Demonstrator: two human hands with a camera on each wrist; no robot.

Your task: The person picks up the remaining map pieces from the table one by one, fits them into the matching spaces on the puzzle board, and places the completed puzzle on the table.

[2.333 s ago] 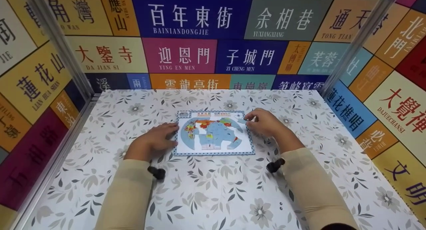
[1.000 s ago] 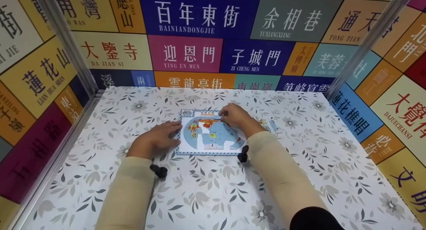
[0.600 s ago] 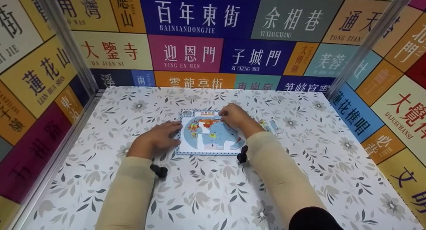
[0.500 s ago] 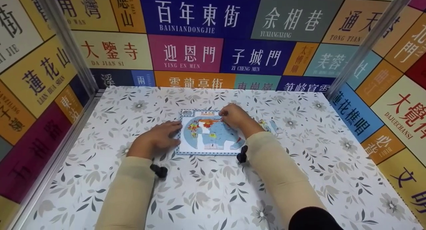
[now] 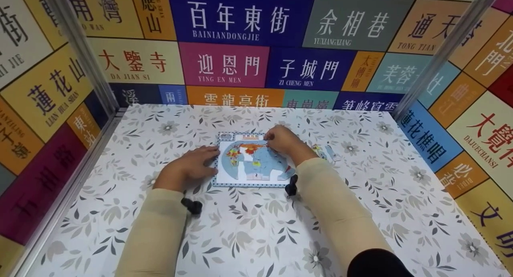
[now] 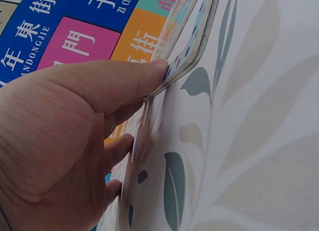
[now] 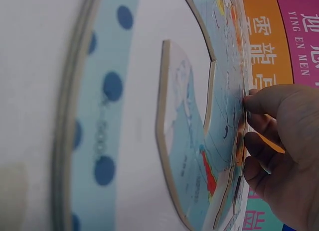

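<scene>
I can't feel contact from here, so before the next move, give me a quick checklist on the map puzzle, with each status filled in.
1. Puzzle board flat on the table: ok, as far as it shows.
2. Board steadied: ok; the left hand touches its left edge.
3. Right hand free of any piece: cannot tell; it reaches the map's upper part, and its grip is unclear.
4. Map complete: not ok; white gaps show.
5. Loose pieces in full view: not ok; they lie right of the board, partly behind the right sleeve.
</scene>
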